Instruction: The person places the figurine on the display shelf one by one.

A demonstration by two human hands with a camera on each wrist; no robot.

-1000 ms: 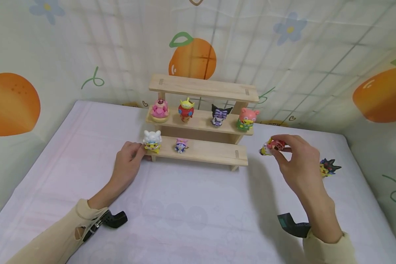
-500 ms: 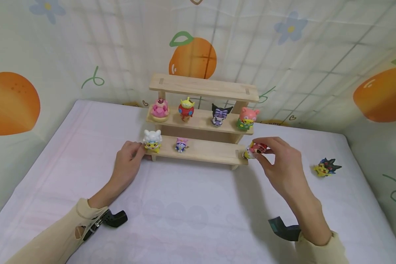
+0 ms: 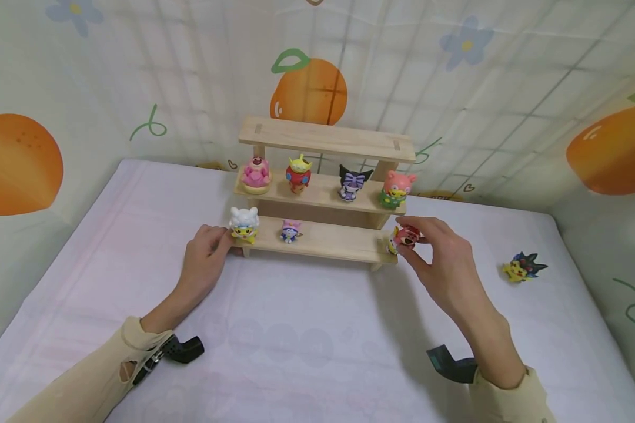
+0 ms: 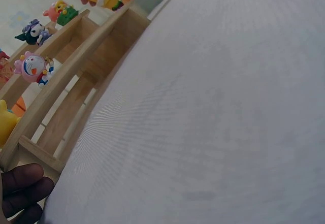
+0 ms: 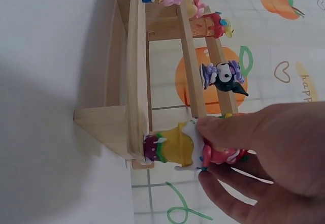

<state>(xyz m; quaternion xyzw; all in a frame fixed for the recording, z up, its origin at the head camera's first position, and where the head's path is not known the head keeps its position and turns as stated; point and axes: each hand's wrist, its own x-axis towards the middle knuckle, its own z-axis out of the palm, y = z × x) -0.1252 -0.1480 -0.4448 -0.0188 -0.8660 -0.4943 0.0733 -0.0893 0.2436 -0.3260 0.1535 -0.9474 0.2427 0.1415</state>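
My right hand pinches a figurine with a red bear-like head between thumb and fingers. In the right wrist view this figurine shows a yellow middle, a white drip-like layer and a dark purple base, standing at the right end of the bottom step, apparently touching the board. The wooden tiered display shelf has its left lower end gripped by my left hand; its thumb is hidden in the left wrist view. Close to those fingers stands a white-capped yellow figurine. A small pink-and-purple figurine is farther along the step.
The middle step bears a pink bear figurine, a green-and-red alien figurine, a black-eared purple figurine and a pink-headed green figurine. A yellow figurine with black spikes lies on the white tablecloth at right.
My right hand has carried the red-headed figurine leftward from above the cloth to the right end of the bottom step. The left hand has kept its place.
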